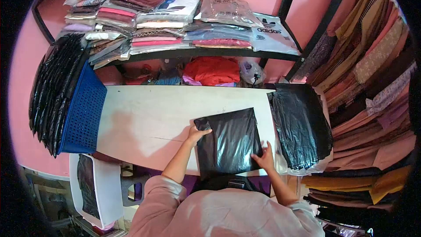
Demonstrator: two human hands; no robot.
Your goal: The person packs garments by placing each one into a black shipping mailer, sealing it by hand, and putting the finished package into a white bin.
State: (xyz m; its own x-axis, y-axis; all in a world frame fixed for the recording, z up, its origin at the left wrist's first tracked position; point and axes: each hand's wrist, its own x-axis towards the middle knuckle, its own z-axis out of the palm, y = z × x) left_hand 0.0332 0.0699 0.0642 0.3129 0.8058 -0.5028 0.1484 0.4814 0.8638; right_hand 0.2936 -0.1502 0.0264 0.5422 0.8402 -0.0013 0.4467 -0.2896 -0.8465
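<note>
A flat, shiny black plastic package lies at the near edge of the white table, tilted slightly. My left hand grips its upper left side, thumb on top and the other fingers hidden beneath. At the lower right edge is my right hand, its thumb on the package and its fingers apart, pointing up and away. Just to the right, a stack of flat black plastic bags rests on the table.
A blue basket packed with black packages stands at the left. Behind the table, a shelf bears bagged folded clothes. Cloths hang at the right. A white bin stands below left.
</note>
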